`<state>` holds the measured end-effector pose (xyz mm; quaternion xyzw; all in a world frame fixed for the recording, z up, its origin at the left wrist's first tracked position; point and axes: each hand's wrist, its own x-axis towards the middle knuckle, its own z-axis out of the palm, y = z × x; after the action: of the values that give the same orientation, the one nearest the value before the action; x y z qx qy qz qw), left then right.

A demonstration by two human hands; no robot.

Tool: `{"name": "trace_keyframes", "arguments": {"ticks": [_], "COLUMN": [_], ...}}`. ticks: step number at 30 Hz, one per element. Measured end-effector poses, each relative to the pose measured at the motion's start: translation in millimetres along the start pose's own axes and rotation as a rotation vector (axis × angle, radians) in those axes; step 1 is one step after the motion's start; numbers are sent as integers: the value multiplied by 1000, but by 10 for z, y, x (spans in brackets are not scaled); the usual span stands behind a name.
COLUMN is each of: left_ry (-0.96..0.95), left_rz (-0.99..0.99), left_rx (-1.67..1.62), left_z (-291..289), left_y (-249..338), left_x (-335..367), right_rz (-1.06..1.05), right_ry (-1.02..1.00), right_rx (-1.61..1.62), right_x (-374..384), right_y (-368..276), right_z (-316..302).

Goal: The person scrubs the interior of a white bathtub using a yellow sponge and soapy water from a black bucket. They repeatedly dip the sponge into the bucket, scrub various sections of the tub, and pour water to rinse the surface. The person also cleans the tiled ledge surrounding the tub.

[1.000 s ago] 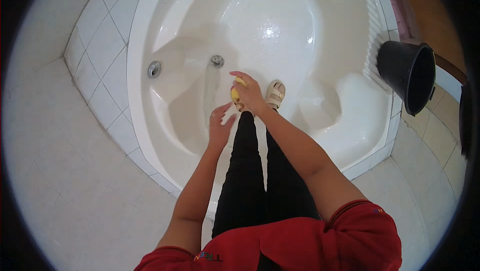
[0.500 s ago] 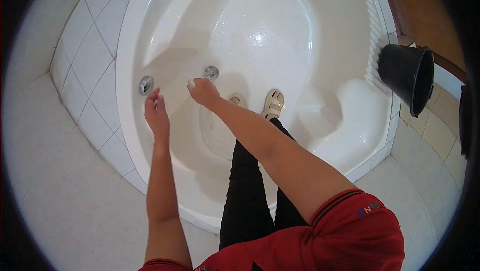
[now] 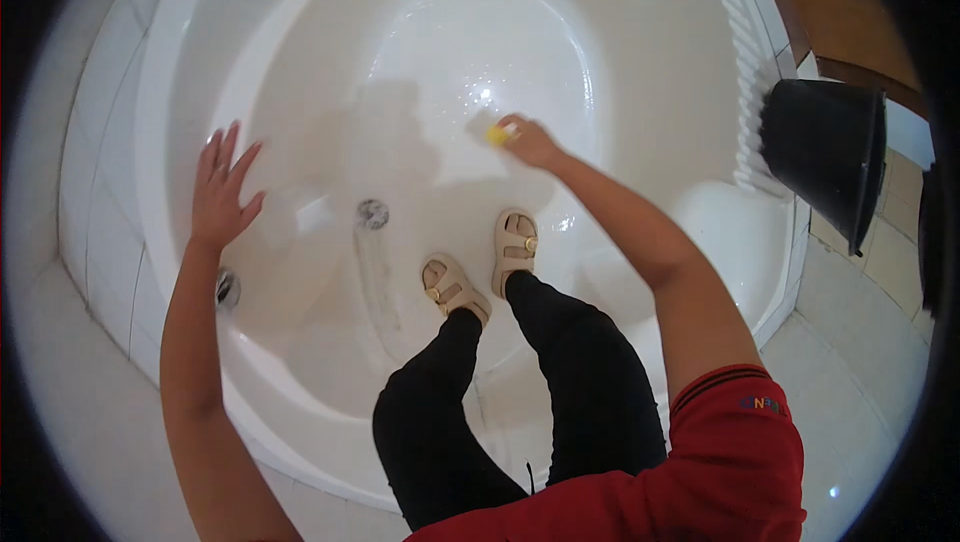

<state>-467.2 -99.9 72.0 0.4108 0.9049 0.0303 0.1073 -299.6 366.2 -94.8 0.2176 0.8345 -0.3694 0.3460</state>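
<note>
I stand in beige sandals inside a white bathtub point(image 3: 660, 62). Over the middle of its basin, my right hand point(image 3: 532, 142) is closed on a small yellow sponge point(image 3: 495, 134) with a paler side. Motion blurs the sponge, and I cannot tell whether it touches the tub floor. On the left, my left hand point(image 3: 222, 197) is open with its fingers spread, holding nothing. It lies at the tub's left inner side, and whether the palm rests there is unclear.
A round chrome drain point(image 3: 373, 214) sits in the tub floor left of my feet. Below my left hand is a chrome overflow fitting point(image 3: 228, 288), partly hidden by my forearm. At the tub's right edge, a black bucket point(image 3: 825, 157) lies tilted near a brown wooden panel point(image 3: 840, 2).
My right hand has swung right and farther out from above the drain, and the sponge now shows. My left hand has moved left, its fingers spreading. My legs now stand farther apart.
</note>
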Motion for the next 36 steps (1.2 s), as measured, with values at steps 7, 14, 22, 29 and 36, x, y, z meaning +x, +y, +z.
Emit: {"name": "trace_keyframes", "arguments": {"ticks": [7,14,22,29,36], "left_ry": [41,58,36,71,38], "left_rz": [24,48,-47,-33,-90], "left_rx": [26,39,88,33,64], "left_z": [125,272,90,242,125], "left_y": [-9,7,61,76,53], "left_x": [-9,130,-54,157,-70], "right_rz": [-360,-203,-313,-724,-446], "right_ry": [946,1376,834,879,1028], "right_rx": [-132,180,6,131,475], "right_x": [1201,2519,2663,3103,3211], "right_y": [1215,1321,553,331,-332], "right_z": [-1257,-533,-711,-227,-533]}}
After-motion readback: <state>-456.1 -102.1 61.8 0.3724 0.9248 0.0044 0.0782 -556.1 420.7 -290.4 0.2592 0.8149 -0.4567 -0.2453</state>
